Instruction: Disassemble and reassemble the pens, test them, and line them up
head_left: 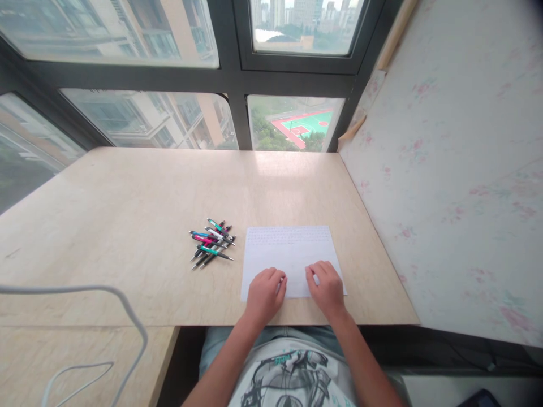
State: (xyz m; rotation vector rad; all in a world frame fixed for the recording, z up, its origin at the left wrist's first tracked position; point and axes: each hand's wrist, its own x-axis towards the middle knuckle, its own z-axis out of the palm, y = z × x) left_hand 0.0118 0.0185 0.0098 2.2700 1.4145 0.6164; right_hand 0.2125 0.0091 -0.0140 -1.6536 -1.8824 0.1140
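A white sheet of paper (280, 254) with lines of small writing along its top lies flat on the table in front of me. My left hand (266, 291) rests on the sheet's lower left part, fingers curled in and thumb close to them; I see nothing held. Over its lower right part lies my right hand (326, 287), likewise loosely closed, with a gap between the two hands. Left of the paper is a loose pile of pens (212, 243), several of them crossing each other, with black, teal, pink, blue and white barrels. Neither hand touches the pile.
The pale wooden table (139, 203) reaches back to dark-framed windows (292, 82). A flower-patterned wall (449, 186) borders it on the right. A grey-white cable (106, 289) arches over the lower left corner. A dark device (481, 399) shows at the bottom right.
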